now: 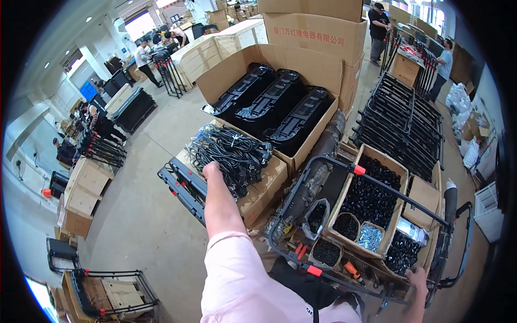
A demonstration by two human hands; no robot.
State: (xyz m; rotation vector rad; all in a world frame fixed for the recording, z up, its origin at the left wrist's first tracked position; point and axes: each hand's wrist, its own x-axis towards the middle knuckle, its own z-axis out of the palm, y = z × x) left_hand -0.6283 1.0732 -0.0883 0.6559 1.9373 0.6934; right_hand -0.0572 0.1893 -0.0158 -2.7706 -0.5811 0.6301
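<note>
At the far left of the scene, people work among stacked black frames (102, 148) and wooden crates (81, 196), well apart from the wearer. Nearer the middle, the left hand (211, 171) reaches out in a pink sleeve and rests on the near edge of a heap of bundled black power cords (232, 152). The fingers are curled into the cords, but whether they are clamped on a bundle or only touching it cannot be told, since the knuckles hide the fingertips.

The cords lie on a flat cardboard box (264, 185), just in front of an open carton (280, 107) holding three long black moulded housings (269, 105). The cords look soft and springy, light singly, and likely to snag on one another. The tied middle of one bundle seems the best place to grasp, so the plugs do not drag the rest along.

To the right, a black tube frame with orange clips (358, 170) lies over boxes of small black parts (371, 194) and a bag of screws (370, 237). At the near right, the right hand (417, 280) is closed around the frame's lower rail. Stiff and bulky, the frame should handle steadily from there.
</note>
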